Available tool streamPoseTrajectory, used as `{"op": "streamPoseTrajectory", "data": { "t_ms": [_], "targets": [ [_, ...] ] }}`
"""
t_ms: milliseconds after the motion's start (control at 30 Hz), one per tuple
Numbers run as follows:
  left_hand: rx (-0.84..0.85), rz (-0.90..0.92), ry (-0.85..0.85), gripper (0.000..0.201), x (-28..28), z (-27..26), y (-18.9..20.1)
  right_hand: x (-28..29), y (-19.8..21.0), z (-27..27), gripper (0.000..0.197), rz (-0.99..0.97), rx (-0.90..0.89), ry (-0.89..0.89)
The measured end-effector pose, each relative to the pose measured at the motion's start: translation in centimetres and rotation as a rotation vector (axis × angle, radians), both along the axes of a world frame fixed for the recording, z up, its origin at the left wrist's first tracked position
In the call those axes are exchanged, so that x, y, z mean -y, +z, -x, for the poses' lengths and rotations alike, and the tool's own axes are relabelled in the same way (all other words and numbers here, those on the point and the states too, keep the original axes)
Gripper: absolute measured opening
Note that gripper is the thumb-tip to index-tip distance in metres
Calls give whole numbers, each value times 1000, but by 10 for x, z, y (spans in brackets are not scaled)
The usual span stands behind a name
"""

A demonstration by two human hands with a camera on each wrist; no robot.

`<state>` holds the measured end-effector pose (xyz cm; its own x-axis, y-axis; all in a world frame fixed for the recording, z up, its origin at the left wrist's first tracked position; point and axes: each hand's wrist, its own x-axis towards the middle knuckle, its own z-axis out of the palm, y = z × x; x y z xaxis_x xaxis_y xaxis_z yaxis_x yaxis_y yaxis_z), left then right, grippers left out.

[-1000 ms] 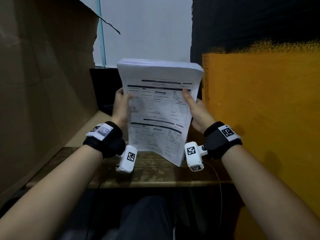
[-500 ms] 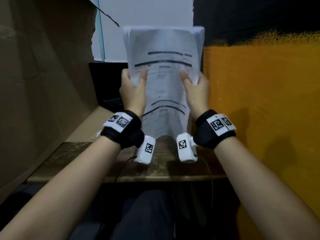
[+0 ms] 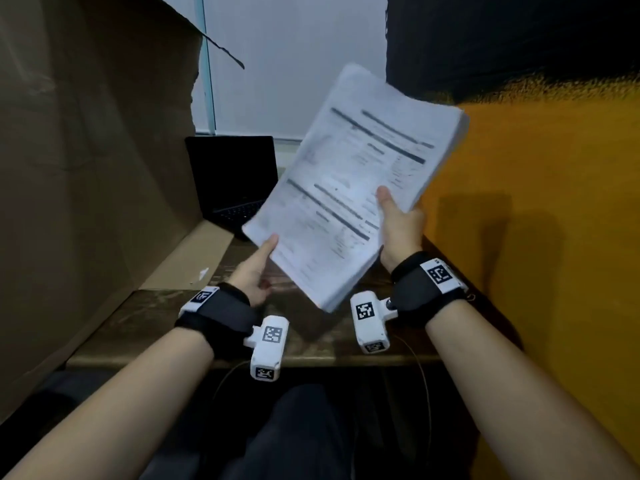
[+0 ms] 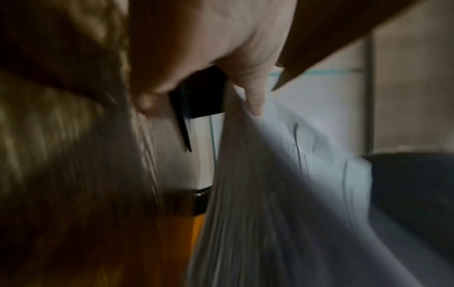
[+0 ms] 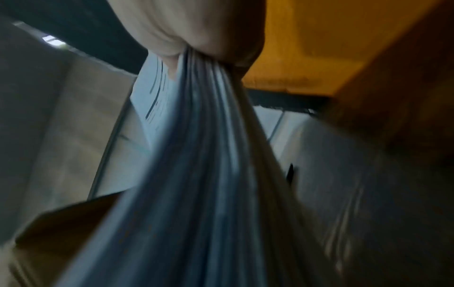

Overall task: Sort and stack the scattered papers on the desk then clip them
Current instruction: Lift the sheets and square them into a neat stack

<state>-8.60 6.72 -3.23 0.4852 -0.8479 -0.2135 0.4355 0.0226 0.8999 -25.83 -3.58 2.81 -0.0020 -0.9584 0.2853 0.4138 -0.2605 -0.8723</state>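
A thick stack of printed papers (image 3: 349,188) hangs above the wooden desk (image 3: 311,337), tilted with its top toward the right. My right hand (image 3: 398,226) grips its lower right edge, thumb on the top sheet and fingers hidden beneath. The right wrist view shows that hand (image 5: 186,29) pinching the stack's sheet edges (image 5: 196,174). My left hand (image 3: 256,268) is lower, with one straight finger touching the stack's lower left corner. In the blurred left wrist view a fingertip (image 4: 255,108) rests against the paper edge (image 4: 270,194). No clip is in view.
An open black laptop (image 3: 235,181) stands at the back of the desk, behind the stack. A cardboard wall (image 3: 86,168) closes the left side and an orange wall (image 3: 536,237) the right. A small white scrap (image 3: 203,273) lies on the cardboard flap.
Both hands held the stack upright by its sides. Now it has swung down and tilted right, carried by my right hand, while my left hand has dropped to the lower left corner.
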Motion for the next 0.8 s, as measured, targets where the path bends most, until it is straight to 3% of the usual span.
{"op": "streamPoseTrajectory", "data": {
  "t_ms": [100,200,267,400,467,567,667,800],
  "targets": [
    [-71,122,-44,30,-2,9,9,-2,-16,-2,36,-156,44,117],
    [35,175,29,34,-6,-7,21,7,-34,22,28,-178,2,318],
    [161,152,82,38,-15,-28,25,27,-44,53,35,-199,41,380],
    [316,177,85,38,-25,-50,26,39,-46,86,61,-167,-397,519],
    [395,184,78,37,-24,-50,26,35,-36,80,59,-130,-490,509],
    [521,293,104,26,-25,-48,39,32,-16,70,53,-77,-381,393],
    [575,377,162,24,-28,-55,46,34,-11,73,47,53,-386,407],
    [463,203,92,19,-27,-52,21,33,-44,78,64,-30,-531,577]
  ]
}}
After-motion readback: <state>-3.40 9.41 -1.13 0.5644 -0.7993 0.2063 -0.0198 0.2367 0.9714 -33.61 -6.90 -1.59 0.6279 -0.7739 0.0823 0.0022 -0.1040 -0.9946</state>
